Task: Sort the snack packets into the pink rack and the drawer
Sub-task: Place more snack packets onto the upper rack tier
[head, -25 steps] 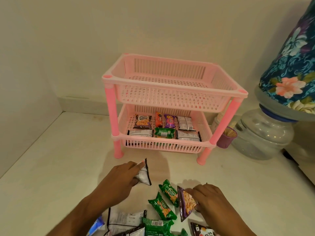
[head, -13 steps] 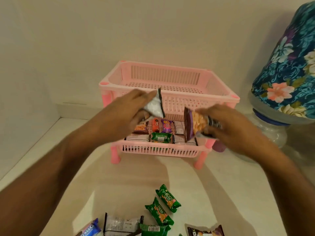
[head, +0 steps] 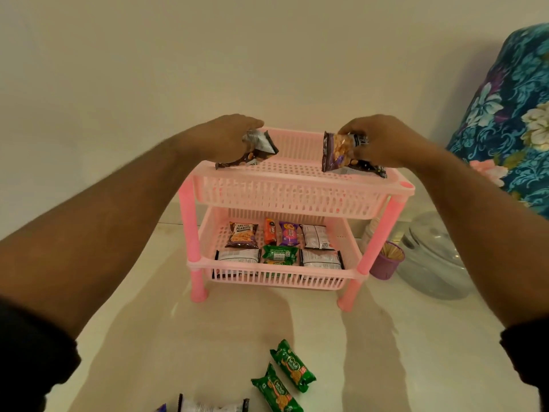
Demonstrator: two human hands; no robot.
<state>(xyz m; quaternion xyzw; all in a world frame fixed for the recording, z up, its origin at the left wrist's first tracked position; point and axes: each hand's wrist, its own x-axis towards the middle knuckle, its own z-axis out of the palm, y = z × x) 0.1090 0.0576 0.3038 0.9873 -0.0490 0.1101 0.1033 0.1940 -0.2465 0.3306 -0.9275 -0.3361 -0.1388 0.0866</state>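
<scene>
The pink two-tier rack [head: 285, 197] stands on the white counter against the wall. My left hand [head: 228, 138] holds a dark peanut packet [head: 255, 153] over the left end of the top tier. My right hand [head: 377, 141] grips another dark peanut packet [head: 338, 153] over the right end of that tier, its lower corner near the tier's floor. The bottom tier holds several packets, among them a peanut packet [head: 241, 235] and a green biscuit packet [head: 279, 254]. Two green biscuit packets [head: 292, 365] lie loose on the counter in front. No drawer is in view.
A purple cup of toothpicks [head: 386, 261] stands by the rack's right leg. Behind it sits a clear water jar base [head: 430, 257] under a blue floral cover [head: 511, 114]. A white-and-black packet [head: 211, 407] lies at the bottom edge.
Both hands lifted their packets from the counter, past the rack's front, up to the top tier. The camera moved closer to the rack.
</scene>
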